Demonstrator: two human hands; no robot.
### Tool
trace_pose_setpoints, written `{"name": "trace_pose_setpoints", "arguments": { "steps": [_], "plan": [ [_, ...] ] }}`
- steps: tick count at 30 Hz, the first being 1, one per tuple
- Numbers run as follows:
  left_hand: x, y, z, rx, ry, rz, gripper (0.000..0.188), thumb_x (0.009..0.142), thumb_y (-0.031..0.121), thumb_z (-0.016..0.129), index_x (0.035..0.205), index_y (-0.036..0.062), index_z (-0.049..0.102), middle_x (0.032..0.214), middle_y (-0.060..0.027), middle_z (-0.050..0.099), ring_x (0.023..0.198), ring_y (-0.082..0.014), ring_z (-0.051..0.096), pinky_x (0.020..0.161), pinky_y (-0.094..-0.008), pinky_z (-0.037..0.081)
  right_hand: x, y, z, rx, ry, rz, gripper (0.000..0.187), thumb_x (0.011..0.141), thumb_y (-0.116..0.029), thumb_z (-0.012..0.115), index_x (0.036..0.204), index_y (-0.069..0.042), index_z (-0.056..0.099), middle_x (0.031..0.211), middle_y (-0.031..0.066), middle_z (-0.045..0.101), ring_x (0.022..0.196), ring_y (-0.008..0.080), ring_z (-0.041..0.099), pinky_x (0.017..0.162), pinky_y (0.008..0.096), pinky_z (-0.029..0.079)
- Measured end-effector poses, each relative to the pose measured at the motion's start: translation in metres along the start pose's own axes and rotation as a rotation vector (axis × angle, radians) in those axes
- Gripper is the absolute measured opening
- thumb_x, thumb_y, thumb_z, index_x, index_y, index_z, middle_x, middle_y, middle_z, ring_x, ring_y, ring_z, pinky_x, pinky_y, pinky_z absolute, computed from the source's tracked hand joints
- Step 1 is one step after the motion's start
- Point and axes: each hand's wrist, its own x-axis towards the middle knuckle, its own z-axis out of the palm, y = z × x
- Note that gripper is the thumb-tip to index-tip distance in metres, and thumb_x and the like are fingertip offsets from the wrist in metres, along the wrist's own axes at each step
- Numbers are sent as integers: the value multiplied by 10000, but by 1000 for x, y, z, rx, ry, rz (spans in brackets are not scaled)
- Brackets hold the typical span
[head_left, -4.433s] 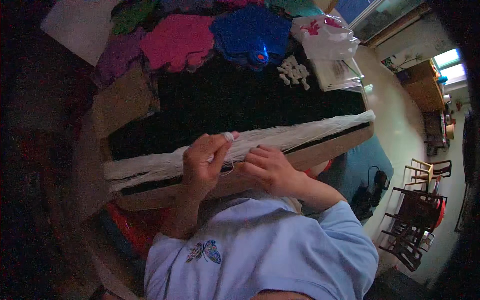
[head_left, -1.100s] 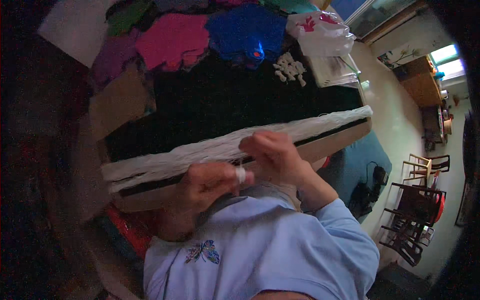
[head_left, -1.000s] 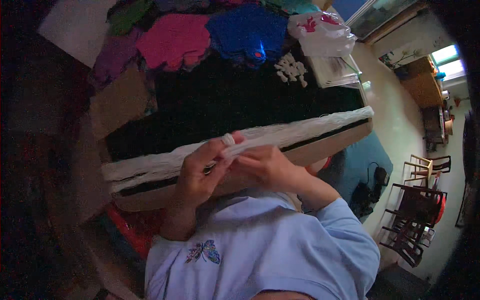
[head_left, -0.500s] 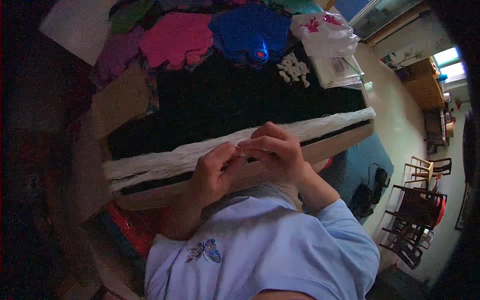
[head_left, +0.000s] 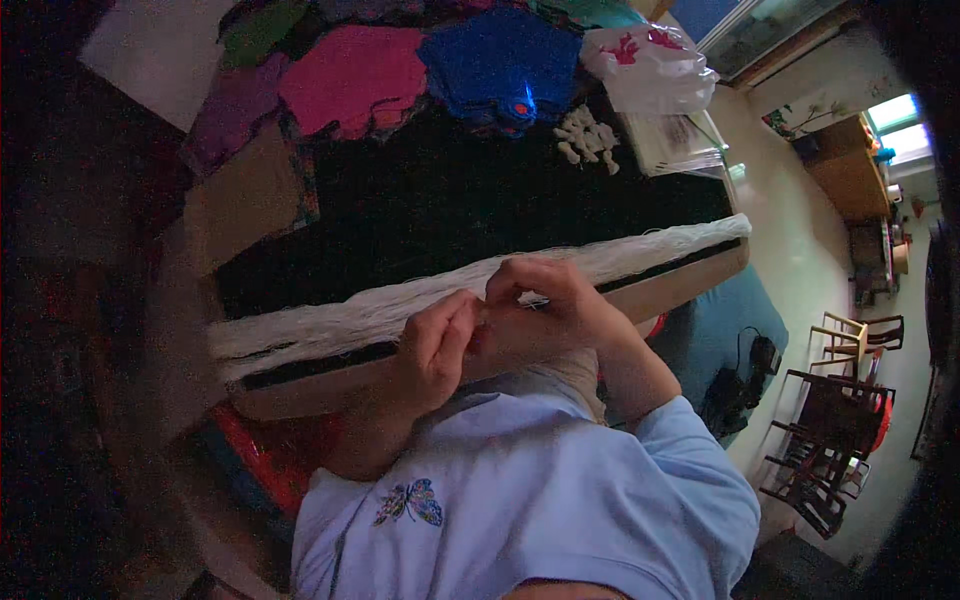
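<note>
Head view: long band of white fibre strands [head_left: 350, 315] was laid lengthwise along near edge of black-covered tabletop [head_left: 470, 210], kept taut for working. Left hand [head_left: 435, 350] and right hand [head_left: 545, 305] were brought together mid-band, fingertips pinched on strands, apparently a few separated. Pink cloth [head_left: 350, 80] and blue cloth [head_left: 500, 65] were stacked at far side.

Single head-worn fisheye view, looking steeply down and forward from just above the left hand [head_left: 432, 350] and right hand [head_left: 545, 305], both close under the lens near picture centre. Faces across the white yarn strip [head_left: 330, 322] pinched there, out to a dark table [head_left: 480, 205] beyond the grip, floor and chairs [head_left: 835, 420] far off right. Edges bent and dark at the rim; no second view to overlap.
</note>
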Motion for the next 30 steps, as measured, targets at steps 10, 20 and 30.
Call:
{"name": "trace_pose_setpoints", "arguments": {
  "steps": [10,20,30],
  "plan": [
    [10,4,1,-66,179,9,184,932,148,341,968,17,466,707,-61,514,614,-99,491,547,-241,401,-6,4,4,-130,-32,-73,123,712,-36,634,808,-13,560,767,81,546,704,212,561,592,302,454],
    [15,-24,-14,-845,-141,-275,197,892,184,480,1004,24,504,843,-54,571,627,-95,554,507,-216,471,-13,4,-7,-348,-127,-267,149,719,-54,642,829,-11,551,798,96,543,714,241,562,623,316,455],
    [14,-12,-1,352,299,236,109,712,-4,651,810,24,613,792,-76,614,715,-158,612,631,-255,491,-15,19,-5,-93,59,135,103,714,-35,656,784,-36,581,748,53,574,685,172,573,608,271,471]
  ]
}}
